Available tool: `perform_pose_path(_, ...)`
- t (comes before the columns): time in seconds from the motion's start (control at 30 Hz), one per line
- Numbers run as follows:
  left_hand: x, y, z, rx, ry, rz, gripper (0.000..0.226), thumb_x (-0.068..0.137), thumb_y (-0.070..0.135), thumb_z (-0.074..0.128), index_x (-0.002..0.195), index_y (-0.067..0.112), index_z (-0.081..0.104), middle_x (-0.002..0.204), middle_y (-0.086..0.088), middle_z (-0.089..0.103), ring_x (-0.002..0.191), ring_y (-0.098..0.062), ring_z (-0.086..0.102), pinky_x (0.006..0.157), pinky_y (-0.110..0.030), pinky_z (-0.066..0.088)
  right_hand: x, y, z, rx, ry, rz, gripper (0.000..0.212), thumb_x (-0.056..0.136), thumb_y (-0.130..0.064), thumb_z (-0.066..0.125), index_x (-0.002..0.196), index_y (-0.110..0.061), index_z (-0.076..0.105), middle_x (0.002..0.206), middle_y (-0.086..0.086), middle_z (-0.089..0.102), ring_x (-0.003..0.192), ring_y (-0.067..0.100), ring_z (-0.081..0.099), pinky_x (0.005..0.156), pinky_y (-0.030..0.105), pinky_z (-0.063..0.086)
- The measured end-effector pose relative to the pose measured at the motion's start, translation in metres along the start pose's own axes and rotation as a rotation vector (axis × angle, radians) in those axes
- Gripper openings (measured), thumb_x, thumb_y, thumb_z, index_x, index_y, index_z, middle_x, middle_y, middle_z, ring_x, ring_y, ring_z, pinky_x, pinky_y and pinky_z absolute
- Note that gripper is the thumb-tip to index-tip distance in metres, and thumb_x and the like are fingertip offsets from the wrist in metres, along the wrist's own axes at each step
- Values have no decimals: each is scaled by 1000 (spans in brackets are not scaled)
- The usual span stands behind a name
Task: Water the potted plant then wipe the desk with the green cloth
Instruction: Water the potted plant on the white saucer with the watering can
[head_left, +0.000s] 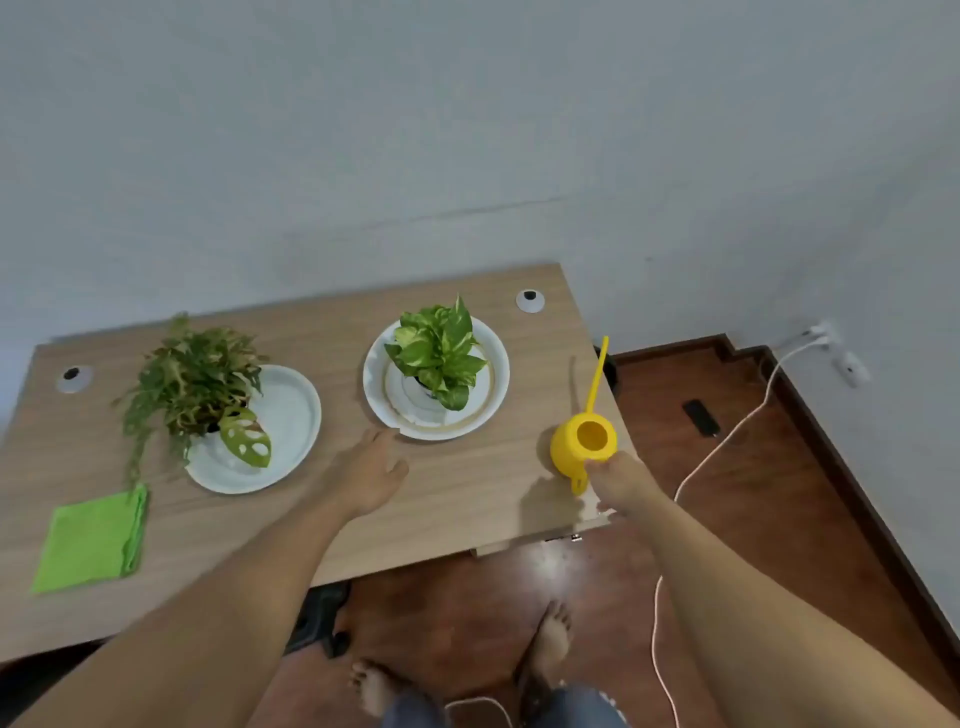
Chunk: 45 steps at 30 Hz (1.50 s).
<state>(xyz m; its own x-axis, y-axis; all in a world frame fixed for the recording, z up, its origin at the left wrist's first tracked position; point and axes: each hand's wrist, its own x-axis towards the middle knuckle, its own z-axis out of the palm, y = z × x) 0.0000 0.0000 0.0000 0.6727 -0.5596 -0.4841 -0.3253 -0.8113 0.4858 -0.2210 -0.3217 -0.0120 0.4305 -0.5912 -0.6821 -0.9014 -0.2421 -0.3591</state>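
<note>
A yellow watering can (584, 441) with a long thin spout stands at the desk's right edge. My right hand (621, 483) is closed around its handle at the near side. A leafy potted plant (441, 353) sits in a white saucer (493, 384) at the middle right of the wooden desk (457, 499). My left hand (371, 475) lies flat and open on the desk, fingertips close to that saucer's near rim. A folded green cloth (91, 538) rests at the desk's near left.
A second, bushier potted plant (195, 387) stands in another white saucer (291, 410) at the left. Two cable grommets (530, 300) (74, 378) sit near the desk's back edge. A white cable (727, 441) runs across the floor at the right, below a wall socket.
</note>
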Motion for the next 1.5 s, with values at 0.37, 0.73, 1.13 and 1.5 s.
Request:
perform_pose_path(0.37, 21, -9, 52, -58, -86, -132, 66, 112, 29, 55, 171, 7, 33, 180, -10, 25, 161, -26, 37, 128, -33, 29, 25, 3, 53, 614, -23, 135, 57, 116, -49, 25, 91, -12, 60, 100, 11, 67, 78, 34, 70, 66, 39, 56)
perform_pose_path(0.73, 46, -73, 105, 161, 33, -72, 83, 111, 51, 25, 177, 10, -5, 187, -10, -15, 174, -29, -16, 143, -49, 4, 11, 29, 69, 394, 198, 25, 81, 111, -65, 14, 145, -9, 62, 144, 24, 67, 138, 45, 60, 113, 49, 43)
perform_pose_path(1.13, 51, -90, 111, 208, -48, -63, 81, 114, 60, 16, 169, 29, -35, 174, 9, -49, 165, -14, -39, 141, -44, -12, -7, 17, 58, 239, 326, -146, 67, 112, -63, 17, 81, -15, 52, 93, 15, 69, 97, 43, 64, 89, 50, 51)
perform_pose_path(1.5, 49, -83, 74, 93, -257, -51, 74, 117, 49, 25, 173, 36, -21, 175, 18, -42, 165, -7, -34, 142, -45, -6, -18, -16, 5, 141, 564, -271, 60, 117, -47, 20, 66, -24, 42, 70, 10, 62, 81, 46, 62, 76, 55, 51)
